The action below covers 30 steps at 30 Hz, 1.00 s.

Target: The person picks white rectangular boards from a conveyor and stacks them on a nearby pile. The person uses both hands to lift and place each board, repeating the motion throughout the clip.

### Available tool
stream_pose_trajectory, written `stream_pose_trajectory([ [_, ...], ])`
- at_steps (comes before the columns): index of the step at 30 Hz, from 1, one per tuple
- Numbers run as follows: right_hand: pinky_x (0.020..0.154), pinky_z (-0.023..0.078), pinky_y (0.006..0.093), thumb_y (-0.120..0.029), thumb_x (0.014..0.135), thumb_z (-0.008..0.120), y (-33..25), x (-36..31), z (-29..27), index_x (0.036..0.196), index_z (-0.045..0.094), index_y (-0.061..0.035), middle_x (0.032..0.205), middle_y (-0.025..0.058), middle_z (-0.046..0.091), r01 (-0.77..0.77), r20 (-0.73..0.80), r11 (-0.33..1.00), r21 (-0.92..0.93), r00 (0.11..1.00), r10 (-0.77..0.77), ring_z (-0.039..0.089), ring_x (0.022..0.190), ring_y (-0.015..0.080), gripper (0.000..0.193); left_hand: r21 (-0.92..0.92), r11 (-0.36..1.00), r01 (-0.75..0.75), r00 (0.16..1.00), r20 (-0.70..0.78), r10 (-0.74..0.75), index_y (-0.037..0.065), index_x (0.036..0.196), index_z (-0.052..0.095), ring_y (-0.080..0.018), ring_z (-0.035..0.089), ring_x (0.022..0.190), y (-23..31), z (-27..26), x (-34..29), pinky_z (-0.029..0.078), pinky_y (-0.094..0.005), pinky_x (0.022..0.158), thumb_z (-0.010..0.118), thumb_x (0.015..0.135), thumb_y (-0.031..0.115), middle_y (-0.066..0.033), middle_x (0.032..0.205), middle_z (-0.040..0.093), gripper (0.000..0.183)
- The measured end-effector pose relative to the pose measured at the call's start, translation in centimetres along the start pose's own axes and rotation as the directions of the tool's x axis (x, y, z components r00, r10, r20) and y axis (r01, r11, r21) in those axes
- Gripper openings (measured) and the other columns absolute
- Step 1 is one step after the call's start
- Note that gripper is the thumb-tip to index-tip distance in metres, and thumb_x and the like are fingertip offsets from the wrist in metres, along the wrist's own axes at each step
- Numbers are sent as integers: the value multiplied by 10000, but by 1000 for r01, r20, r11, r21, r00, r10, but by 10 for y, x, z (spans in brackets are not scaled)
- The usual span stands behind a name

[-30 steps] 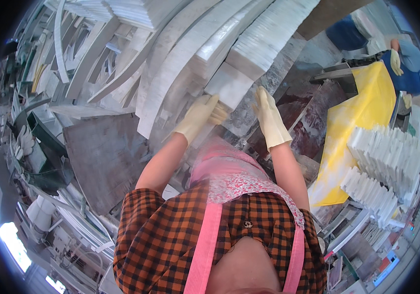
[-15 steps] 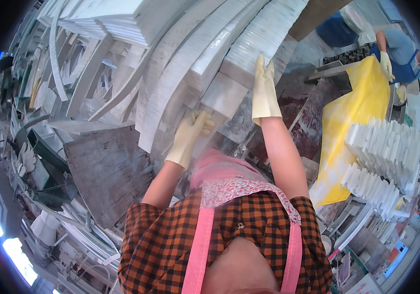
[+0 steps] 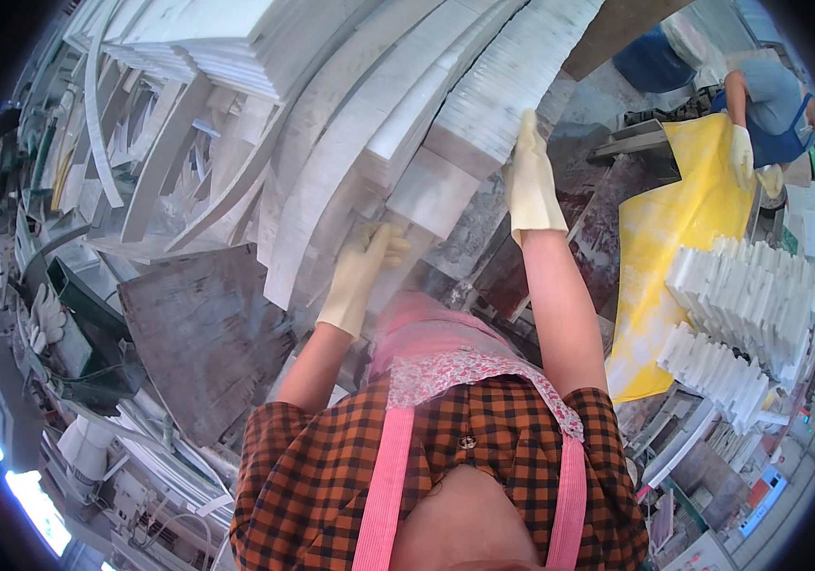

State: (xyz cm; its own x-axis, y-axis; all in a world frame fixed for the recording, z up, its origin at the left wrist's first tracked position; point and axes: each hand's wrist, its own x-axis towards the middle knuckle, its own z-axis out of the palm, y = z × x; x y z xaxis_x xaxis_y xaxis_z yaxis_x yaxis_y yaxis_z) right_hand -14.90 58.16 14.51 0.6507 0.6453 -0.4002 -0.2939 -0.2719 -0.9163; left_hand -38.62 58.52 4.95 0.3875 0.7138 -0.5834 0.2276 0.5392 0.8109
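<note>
A row of thin white stone strips point(image 3: 507, 81), packed side by side, stretches away in front of me. At its near end lies a pale rectangular block point(image 3: 433, 193). My right hand point(image 3: 534, 181), in a cream rubber glove, is beside the right side of the row, fingers stretched forward and nearly straight; whether it touches the stone I cannot tell. My left hand point(image 3: 363, 271), gloved alike, is by the block's near left corner with its fingers curled. What those fingers hold, if anything, is hidden. Long curved white slabs point(image 3: 336, 181) lie just left of the block.
Stacked white slabs point(image 3: 226, 48) rise at the far left. A dark worn board point(image 3: 207, 328) leans at left. To the right hang a yellow sheet point(image 3: 669, 257) and piles of white strips point(image 3: 745, 295). Another person point(image 3: 774, 105) in a blue apron works at the far right.
My right hand has shifted slightly right and away from the row's side. My left hand stays curled by the block. The other person's gloved hand has lowered over the yellow sheet.
</note>
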Motion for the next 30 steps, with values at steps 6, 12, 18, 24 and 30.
stream_pose_trajectory([
  [6, 1233, 239, 396, -526, 1033, 462, 12, 29, 2, 1571, 261, 74, 1631, 250, 312, -37, 14, 992, -118, 999, 39, 294, 1526, 345, 830, -12, 1000, 9, 1000, -8, -9, -7, 1177, 657, -140, 684, 899, 2, 2, 1, 539, -277, 818, 534, 1046, 310, -103, 1011, 739, 365],
  [12, 1228, 251, 399, -553, 1021, 463, 28, 45, 2, 1557, 245, 114, 1616, 295, 306, 133, -56, 911, -389, 984, -168, 309, 1515, 369, 882, 2, 1000, 10, 1000, -4, -10, -27, 1204, 648, -181, 719, 893, 7, 2, 1, 570, -297, 788, 501, 1068, 273, -129, 1005, 746, 361],
  [18, 1156, 369, 411, -321, 1051, 485, 26, 57, -37, 1571, 293, 3, 1532, 298, 411, 443, 352, 406, -799, 893, -281, 409, 1441, 387, 642, -21, 999, -46, 999, 8, 46, -23, 1218, 648, -182, 723, 922, 5, -2, -2, 567, -292, 797, 491, 1069, 269, -128, 1025, 747, 364],
  [24, 1175, 396, 387, -241, 1084, 488, 58, 37, -87, 1517, 408, -10, 1478, 222, 521, 528, 130, 751, -396, 842, -523, 512, 1383, 315, 498, -58, 998, -9, 1000, -6, 9, -14, 1192, 659, -156, 710, 894, -5, 3, -12, 560, -288, 811, 519, 1063, 243, -111, 1004, 748, 320],
  [30, 1073, 498, 413, -369, 1103, 444, 83, -72, -159, 1369, 584, 49, 1186, 205, 709, 69, 38, 995, 74, 997, -72, 687, 1106, 278, 515, 225, 974, 19, 955, 286, -84, -30, 1086, 693, -150, 705, 873, -3, 40, -43, 558, -294, 808, 543, 1058, 252, -102, 957, 750, 320],
])
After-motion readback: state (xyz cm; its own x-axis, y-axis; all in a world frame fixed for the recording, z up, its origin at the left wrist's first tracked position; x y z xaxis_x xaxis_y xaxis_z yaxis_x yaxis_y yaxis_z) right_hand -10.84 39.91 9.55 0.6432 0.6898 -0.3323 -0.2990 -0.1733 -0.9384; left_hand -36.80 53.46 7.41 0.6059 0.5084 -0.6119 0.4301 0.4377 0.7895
